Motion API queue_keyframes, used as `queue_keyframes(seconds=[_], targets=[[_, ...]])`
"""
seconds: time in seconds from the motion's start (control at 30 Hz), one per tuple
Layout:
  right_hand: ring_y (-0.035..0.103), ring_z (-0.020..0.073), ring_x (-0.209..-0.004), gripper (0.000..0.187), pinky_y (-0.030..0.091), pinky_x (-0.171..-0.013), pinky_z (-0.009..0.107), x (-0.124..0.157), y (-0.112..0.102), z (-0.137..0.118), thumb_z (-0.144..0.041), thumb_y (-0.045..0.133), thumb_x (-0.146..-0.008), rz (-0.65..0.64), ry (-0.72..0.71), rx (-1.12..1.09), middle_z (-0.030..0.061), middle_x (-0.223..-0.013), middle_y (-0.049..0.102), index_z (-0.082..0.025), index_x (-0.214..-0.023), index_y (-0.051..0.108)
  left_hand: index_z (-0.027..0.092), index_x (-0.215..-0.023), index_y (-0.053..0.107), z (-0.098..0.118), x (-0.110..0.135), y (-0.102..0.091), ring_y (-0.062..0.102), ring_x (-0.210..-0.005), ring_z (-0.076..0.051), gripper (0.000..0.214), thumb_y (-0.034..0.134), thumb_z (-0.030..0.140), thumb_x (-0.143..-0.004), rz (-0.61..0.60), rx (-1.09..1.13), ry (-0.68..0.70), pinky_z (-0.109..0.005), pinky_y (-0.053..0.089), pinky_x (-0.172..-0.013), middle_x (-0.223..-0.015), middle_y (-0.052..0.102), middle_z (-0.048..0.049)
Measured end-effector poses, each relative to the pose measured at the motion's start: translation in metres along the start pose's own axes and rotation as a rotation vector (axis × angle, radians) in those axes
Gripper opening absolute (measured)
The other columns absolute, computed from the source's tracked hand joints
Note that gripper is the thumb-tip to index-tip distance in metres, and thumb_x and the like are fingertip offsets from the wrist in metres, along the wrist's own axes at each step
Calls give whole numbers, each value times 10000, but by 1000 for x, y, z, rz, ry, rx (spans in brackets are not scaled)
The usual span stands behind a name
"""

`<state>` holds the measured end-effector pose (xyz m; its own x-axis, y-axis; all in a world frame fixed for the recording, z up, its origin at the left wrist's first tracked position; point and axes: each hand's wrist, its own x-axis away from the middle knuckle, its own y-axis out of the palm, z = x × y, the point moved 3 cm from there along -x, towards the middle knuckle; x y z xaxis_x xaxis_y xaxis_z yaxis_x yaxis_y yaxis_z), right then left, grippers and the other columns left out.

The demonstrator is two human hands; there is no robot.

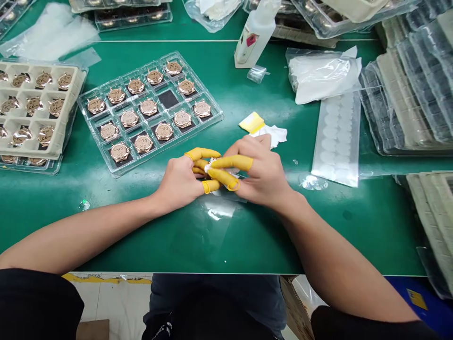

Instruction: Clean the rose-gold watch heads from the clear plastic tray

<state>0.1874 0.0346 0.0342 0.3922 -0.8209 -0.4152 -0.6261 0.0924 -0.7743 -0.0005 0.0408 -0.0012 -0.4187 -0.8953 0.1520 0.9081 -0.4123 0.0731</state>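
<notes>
Held item: a small white scrap [211, 165], mostly hidden between your fingertips, above the glossy green work mat [283, 231]; you cannot tell its exact form from this view.
Left hand: your left hand [179, 184] is curled and grasping the scrap from the left.
Right hand: your right hand [262, 174] is also closed on it, pressing from the right.
Finger protection: at least five yellow rubber finger cots [231, 163] show; they probably keep skin off the work.
Beside hands: a crumpled white cloth [271, 135] lies with a yellow-and-white wipe [251, 123], probably placed for easy reach.
Clear tray: your hands are just beside a clear plastic blister tray [212, 115] holding 14 round rose-gold metal pieces [148, 107]; one black pocket [167, 98] shows open.
Rest: farther off are a beige compartment tray [21, 151], a white plastic bottle [255, 35], and a sheet of round white stickers [336, 137].
</notes>
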Motion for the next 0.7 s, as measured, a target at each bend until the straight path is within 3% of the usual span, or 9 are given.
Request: queue_keyframes(seconds=[0.07,0.2,0.37,0.47,0.53,0.7], targets=[[578,220,-774,181,384,-822,458,0,-1,1,-411,663,-987,75,26,26,53,-825,702,-301,-939,799,175,-1199,722,0,-1,-1,786,-807,-141,569,892,177,-656,23,13,-3,-249,667,-798,-902,806,-8],[579,207,-753,122,406,-760,421,1,3,5,-382,699,-977,21,-85,-60,37,-816,692,-303,-947,788,164,-1183,727,0,-2,0,785,-794,-134,595,904,144,-615,16,41,-18,-231,664,-781,-896,810,-8],[565,200,-716,37,406,-686,394,2,1,13,-333,752,-961,206,-157,-83,33,-795,670,-298,-963,765,156,-1171,733,-1,-3,1,771,-734,-129,584,908,155,-614,42,84,-29,-226,663,-726,-832,794,3],[577,184,-695,42,432,-661,378,1,7,9,-344,765,-956,109,-223,-185,22,-791,674,-305,-970,761,157,-1167,739,-2,-2,1,792,-787,-144,592,895,112,-598,16,69,-19,-229,670,-758,-888,816,-15],[601,191,-723,82,464,-681,386,-1,9,9,-374,736,-974,85,-182,-163,32,-814,686,-297,-975,766,160,-1172,738,-3,-2,0,797,-800,-148,592,893,113,-602,15,72,-10,-233,673,-766,-901,819,-17],[638,287,-984,177,505,-918,506,1,-9,29,-404,748,-957,204,140,77,109,-1017,734,-284,-1081,787,185,-1165,745,-1,-1,-2,791,-815,-133,532,906,184,-658,54,11,68,-239,679,-807,-896,809,-3]])
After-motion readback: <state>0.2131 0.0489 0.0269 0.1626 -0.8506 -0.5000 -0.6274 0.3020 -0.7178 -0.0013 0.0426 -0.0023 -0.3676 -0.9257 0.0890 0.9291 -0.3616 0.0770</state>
